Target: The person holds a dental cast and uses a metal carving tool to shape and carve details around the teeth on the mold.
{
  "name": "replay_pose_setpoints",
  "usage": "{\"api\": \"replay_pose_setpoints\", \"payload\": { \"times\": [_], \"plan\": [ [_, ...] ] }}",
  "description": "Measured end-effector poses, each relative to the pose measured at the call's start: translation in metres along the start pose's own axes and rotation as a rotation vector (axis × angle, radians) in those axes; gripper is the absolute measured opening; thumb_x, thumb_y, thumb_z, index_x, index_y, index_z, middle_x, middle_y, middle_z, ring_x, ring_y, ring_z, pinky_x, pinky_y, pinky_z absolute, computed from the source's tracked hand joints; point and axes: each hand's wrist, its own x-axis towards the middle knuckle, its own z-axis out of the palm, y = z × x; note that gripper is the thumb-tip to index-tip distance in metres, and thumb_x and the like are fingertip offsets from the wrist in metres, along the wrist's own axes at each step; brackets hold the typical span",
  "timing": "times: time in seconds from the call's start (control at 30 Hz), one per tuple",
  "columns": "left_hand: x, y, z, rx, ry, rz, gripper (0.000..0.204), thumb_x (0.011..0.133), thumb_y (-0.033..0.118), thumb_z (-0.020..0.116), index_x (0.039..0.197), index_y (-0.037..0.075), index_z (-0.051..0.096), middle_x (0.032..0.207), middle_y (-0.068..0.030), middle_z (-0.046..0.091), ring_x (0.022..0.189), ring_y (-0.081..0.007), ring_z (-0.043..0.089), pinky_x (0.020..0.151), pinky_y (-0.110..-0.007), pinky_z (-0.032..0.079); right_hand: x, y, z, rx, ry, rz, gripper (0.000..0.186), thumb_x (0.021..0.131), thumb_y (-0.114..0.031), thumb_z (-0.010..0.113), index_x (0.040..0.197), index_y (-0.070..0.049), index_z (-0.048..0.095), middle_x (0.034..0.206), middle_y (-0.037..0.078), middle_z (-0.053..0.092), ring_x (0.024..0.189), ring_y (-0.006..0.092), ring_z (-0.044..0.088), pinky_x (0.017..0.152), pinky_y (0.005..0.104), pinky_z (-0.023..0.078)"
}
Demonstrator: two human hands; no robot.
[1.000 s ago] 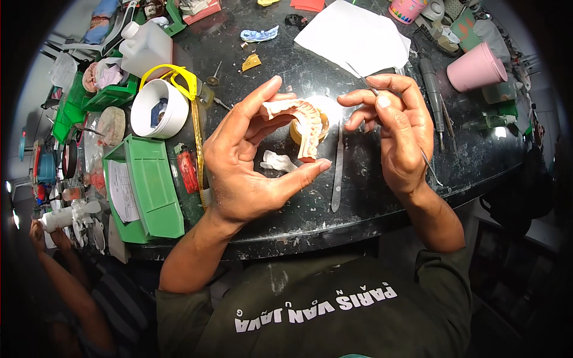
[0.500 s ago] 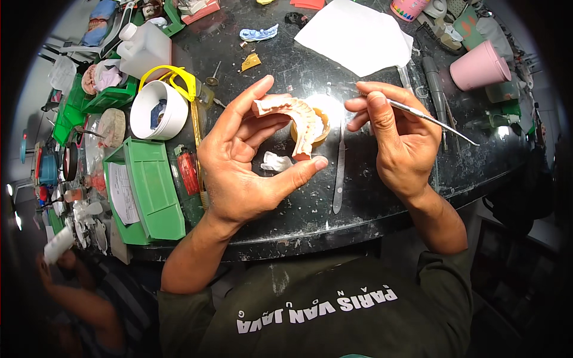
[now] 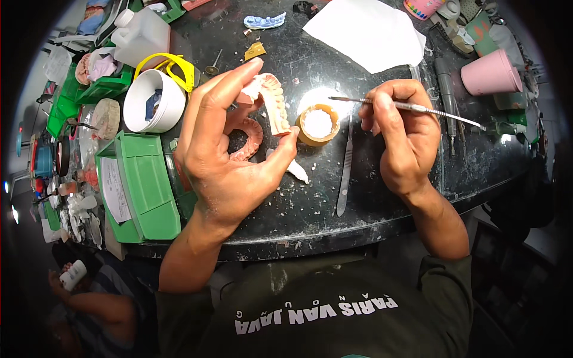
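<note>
My left hand (image 3: 218, 158) is closed on a pinkish dental cast (image 3: 277, 106), an arch with a row of teeth, gripped between thumb and fingers above the bench. Below it, partly hidden by the fingers, lies a second, redder arch-shaped cast (image 3: 253, 138). My right hand (image 3: 410, 134) pinches a thin double-ended metal dental carver (image 3: 412, 107), its dark left tip near a small tan cup (image 3: 316, 142) of white powder. A flat metal scalpel handle (image 3: 344, 179) lies between my hands. Beside my left thumb sits a white lump (image 3: 297, 172), partly covered.
Left stand a green bin (image 3: 152, 191), a white tub (image 3: 152, 116), yellow-framed glasses (image 3: 182, 67) and a plastic jug (image 3: 142, 39). Farther back lie white paper (image 3: 364, 33) and a blue impression (image 3: 264, 22). A grey handpiece (image 3: 446, 89) and pink cup (image 3: 492, 73) are right. Another person sits lower left.
My left hand has moved left with the cast and turned it, uncovering the powder cup and the second cast. In my right hand, the carver has swung closer to level, tip toward the cup.
</note>
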Motion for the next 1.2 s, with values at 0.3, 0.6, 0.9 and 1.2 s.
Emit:
{"api": "replay_pose_setpoints", "payload": {
  "times": [0.3,0.6,0.9,1.2],
  "plan": [
    [-0.0020,-0.0078,-0.0024,0.062,-0.089,0.054,0.077,0.069,-0.008,0.087,0.139,-0.004,0.056,0.137,-0.0177,0.057,0.120,-0.0223,0.063,0.087,-0.028,0.062,-0.0040,-0.0012,0.0015,-0.044,-0.073,-0.019,0.014,0.103,-0.009,0.054,0.097,0.003,0.058,0.076,0.005,0.061,0.067,0.0062,0.050,0.060,0.0229,0.041],
    [-0.0028,-0.0084,-0.0017,0.069,-0.091,0.040,0.079,0.067,-0.010,0.087,0.139,-0.004,0.056,0.138,-0.0176,0.057,0.121,-0.0218,0.064,0.085,-0.027,0.061,-0.0040,0.0010,0.0050,-0.055,-0.082,-0.018,0.014,0.102,-0.008,0.054,0.097,0.004,0.059,0.075,0.006,0.063,0.064,0.0060,0.050,0.058,0.0221,0.041],
    [-0.0035,-0.0087,-0.0006,0.065,-0.090,0.043,0.078,0.067,-0.009,0.088,0.138,-0.004,0.056,0.138,-0.0171,0.058,0.121,-0.0218,0.064,0.089,-0.028,0.061,-0.0044,0.0003,0.0055,-0.050,-0.086,0.017,0.015,0.102,-0.009,0.056,0.096,0.003,0.060,0.073,0.005,0.062,0.064,0.0059,0.051,0.058,0.0224,0.041],
    [-0.0023,-0.0062,-0.0024,0.069,-0.089,0.069,0.078,0.068,-0.011,0.087,0.139,-0.004,0.056,0.136,-0.0177,0.057,0.119,-0.0219,0.064,0.087,-0.027,0.061,-0.0044,0.0008,0.0061,0.072,-0.049,0.083,0.015,0.104,-0.011,0.055,0.100,0.003,0.059,0.077,0.007,0.065,0.065,0.0069,0.054,0.059,0.0228,0.044]
  ]
}}
